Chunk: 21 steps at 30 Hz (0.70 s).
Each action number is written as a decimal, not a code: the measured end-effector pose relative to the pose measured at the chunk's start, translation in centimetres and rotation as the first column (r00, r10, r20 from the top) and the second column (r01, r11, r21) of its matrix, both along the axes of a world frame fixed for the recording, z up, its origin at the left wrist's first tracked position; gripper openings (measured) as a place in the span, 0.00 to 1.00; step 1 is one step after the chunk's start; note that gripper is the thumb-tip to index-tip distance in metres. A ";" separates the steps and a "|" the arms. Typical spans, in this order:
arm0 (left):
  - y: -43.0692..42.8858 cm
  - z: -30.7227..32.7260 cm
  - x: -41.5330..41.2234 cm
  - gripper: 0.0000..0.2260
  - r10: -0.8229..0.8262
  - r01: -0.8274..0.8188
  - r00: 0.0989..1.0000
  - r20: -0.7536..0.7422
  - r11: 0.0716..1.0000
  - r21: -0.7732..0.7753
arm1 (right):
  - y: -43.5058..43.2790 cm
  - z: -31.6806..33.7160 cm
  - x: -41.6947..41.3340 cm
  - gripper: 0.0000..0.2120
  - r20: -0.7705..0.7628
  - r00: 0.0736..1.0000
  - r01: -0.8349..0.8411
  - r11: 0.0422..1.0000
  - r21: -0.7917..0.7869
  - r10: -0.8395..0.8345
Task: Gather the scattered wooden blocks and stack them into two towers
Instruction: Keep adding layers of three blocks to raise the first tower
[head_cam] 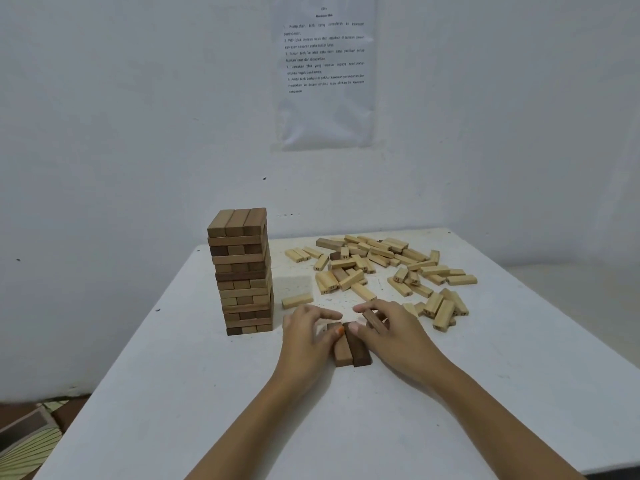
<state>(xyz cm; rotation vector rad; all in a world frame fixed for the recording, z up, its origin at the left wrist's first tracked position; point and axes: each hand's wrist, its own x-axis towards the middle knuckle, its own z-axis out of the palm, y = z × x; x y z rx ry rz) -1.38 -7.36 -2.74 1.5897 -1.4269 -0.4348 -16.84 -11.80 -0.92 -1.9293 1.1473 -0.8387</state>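
Second tower's base under way, centre frame: left hand [308, 329] pinches laid pair [349, 353]; right hand [393, 332] fingers [365, 308] curl round third block [375, 322], which likely needs flush seating alongside.

Printed sheet [325, 74] on wall [138, 98]: I count five numbered lines, the first opening "Kumpulkan blok yang"; the rest is blurred. Pale block [398, 284] stamped "15"; second pale block [325, 285] stamped "11".

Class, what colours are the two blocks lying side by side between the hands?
The left block is mid-brown, the right block dark brown; head view.
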 end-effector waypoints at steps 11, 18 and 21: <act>0.2 0.4 -0.8 0.05 0.081 -0.098 0.966 -0.245 0.993 -0.061 | -0.4 0.4 -0.1 0.10 0.212 0.970 0.085 0.982 0.167 -0.120; 0.3 0.4 -0.5 0.06 0.077 -0.081 0.964 -0.253 0.997 -0.006 | -0.4 -0.2 -0.1 0.05 0.136 0.970 0.197 0.979 0.048 -0.202; 0.4 0.3 -0.4 0.07 0.075 -0.077 0.975 -0.207 0.997 -0.004 | -0.5 -0.5 0.1 0.05 0.057 0.978 0.205 0.976 -0.070 -0.201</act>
